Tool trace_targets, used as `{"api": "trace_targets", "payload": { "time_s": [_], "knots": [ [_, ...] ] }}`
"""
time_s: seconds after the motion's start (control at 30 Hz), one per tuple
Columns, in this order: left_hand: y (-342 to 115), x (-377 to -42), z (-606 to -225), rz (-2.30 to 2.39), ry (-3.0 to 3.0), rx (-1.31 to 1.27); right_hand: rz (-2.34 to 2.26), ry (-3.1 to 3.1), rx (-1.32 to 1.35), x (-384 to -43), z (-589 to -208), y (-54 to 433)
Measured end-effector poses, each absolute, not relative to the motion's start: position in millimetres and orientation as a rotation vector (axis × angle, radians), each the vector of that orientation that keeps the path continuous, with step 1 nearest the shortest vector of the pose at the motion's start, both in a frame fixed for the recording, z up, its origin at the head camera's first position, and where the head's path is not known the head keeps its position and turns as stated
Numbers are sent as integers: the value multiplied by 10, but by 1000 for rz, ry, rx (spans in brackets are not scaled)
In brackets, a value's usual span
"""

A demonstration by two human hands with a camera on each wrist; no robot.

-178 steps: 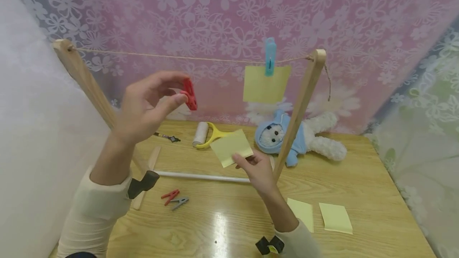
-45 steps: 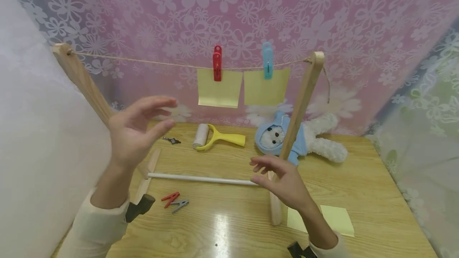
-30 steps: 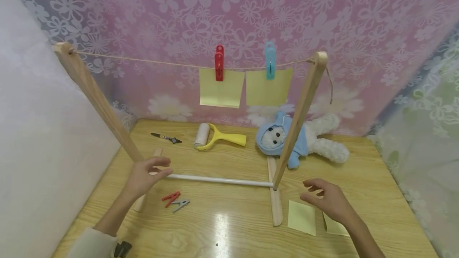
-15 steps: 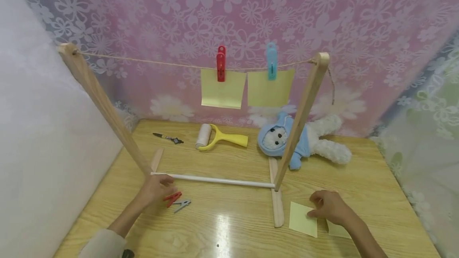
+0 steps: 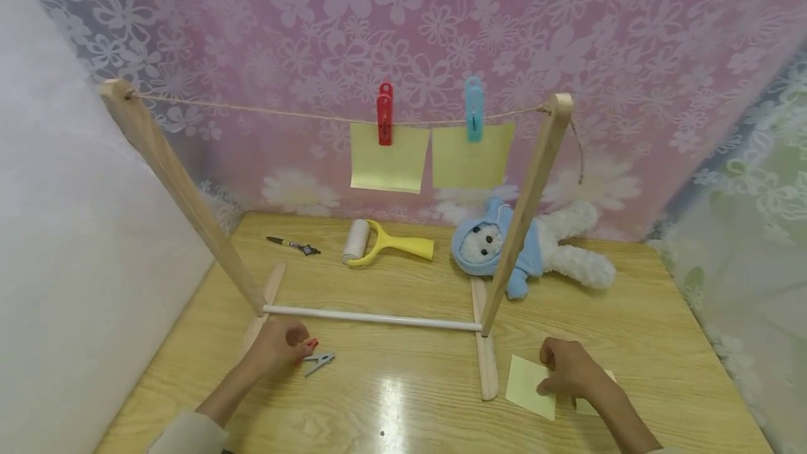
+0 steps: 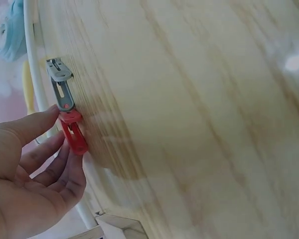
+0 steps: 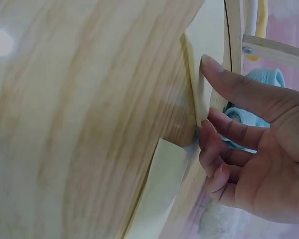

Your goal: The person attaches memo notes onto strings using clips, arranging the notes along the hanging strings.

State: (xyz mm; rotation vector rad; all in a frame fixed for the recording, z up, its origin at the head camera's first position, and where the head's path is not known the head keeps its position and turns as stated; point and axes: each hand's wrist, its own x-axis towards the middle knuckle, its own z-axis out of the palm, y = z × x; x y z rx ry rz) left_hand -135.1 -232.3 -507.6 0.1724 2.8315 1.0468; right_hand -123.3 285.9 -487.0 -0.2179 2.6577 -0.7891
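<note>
My left hand (image 5: pixel 275 349) is low at the left of the table, thumb and fingers pinching a red clothespin (image 6: pixel 74 132). A grey clothespin (image 6: pixel 61 84) lies against it. At the right, my right hand (image 5: pixel 572 370) has thumb and fingertips at the edge of a yellow sticky note (image 5: pixel 528 387), gripping it. The note still lies on the table. Partly hidden by the right hand and wrist is another sticky note (image 7: pixel 157 194). On the string (image 5: pixel 271 110) hang two yellow notes, one under a red clothespin (image 5: pixel 384 116), one under a blue clothespin (image 5: pixel 474 111).
A wooden frame's left post (image 5: pixel 189 195) and right post (image 5: pixel 526 216) hold the string, with a white rod (image 5: pixel 378 317) low between them. Behind lie a pen (image 5: pixel 293 245), a yellow-handled lint roller (image 5: pixel 403 245) and a plush toy in blue (image 5: pixel 529 251).
The red clothespin and note once held in my hands now hang on the string. Both hands then came down, left to the clothespins on the table, right to the loose note.
</note>
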Motion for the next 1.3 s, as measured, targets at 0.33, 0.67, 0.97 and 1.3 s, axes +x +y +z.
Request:
{"api": "trace_targets", "payload": {
  "time_s": [0.33,0.67,0.97,1.3],
  "knots": [
    [-2344,-1293,-5029,783,2903,190,-763,2669,-188,-1234,-4881,2854],
    [-2375,-1297,-4963,742,2919,154,-970,2527,-417,-1253,-4823,3110],
    [-2422,-1357,-4900,913,2949,345,-1237,2261,-597,-1277,-4533,3222],
    [-2383,-1407,-4600,1343,2715,213,-1438,2122,-655,-1206,-4357,2813]
  ]
}}
